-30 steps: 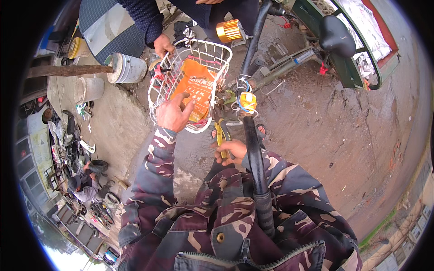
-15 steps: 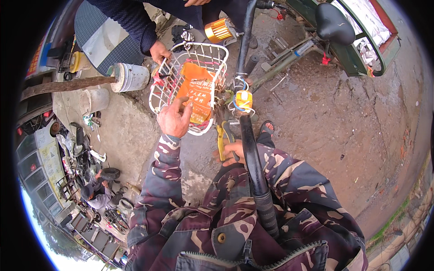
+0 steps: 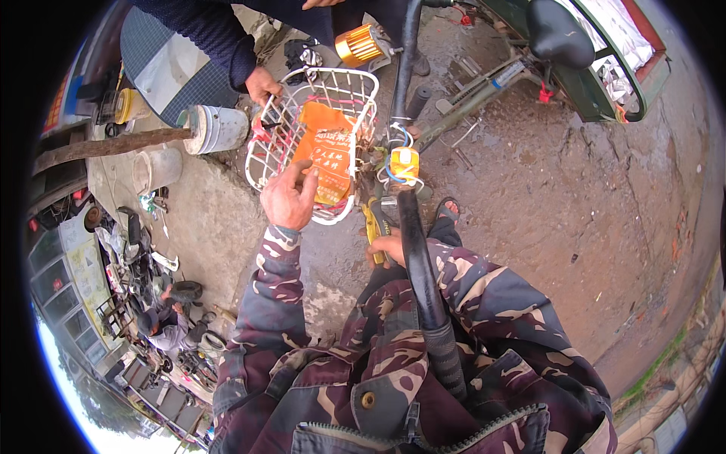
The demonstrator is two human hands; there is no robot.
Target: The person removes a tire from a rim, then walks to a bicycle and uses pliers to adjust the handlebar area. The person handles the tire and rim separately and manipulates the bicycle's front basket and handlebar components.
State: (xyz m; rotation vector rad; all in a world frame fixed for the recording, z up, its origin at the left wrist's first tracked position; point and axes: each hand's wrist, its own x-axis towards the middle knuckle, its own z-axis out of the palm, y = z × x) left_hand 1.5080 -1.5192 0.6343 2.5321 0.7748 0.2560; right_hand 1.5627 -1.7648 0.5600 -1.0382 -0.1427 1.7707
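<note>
My left hand (image 3: 290,198) lies over the near side of a white wire bicycle basket (image 3: 349,73), its fingers bent around the wires. Thumb and forefinger reach toward an orange printed bag (image 3: 327,155) inside the basket. Below the basket's right corner, my right hand (image 3: 390,247) grips yellow-and-dark pliers (image 3: 372,224). Their jaws are up by the bracket behind the basket, too cluttered to make out. Another person's hand (image 3: 262,85) holds the basket's far left side. A yellow block (image 3: 404,163) with blue and white wires sits beside the bracket.
A black handlebar (image 3: 420,261) runs between the pliers and my right forearm. A gold finned lamp (image 3: 358,47) is beyond the basket. White buckets (image 3: 218,129) stand left, near a round table (image 3: 170,64). A green cart frame (image 3: 605,98) and black saddle (image 3: 560,34) are far right.
The right hand and pliers have turned slightly, and the fingers now sit closer around the handles. The left hand has shifted a little with the basket in view, its fingers more bent.
</note>
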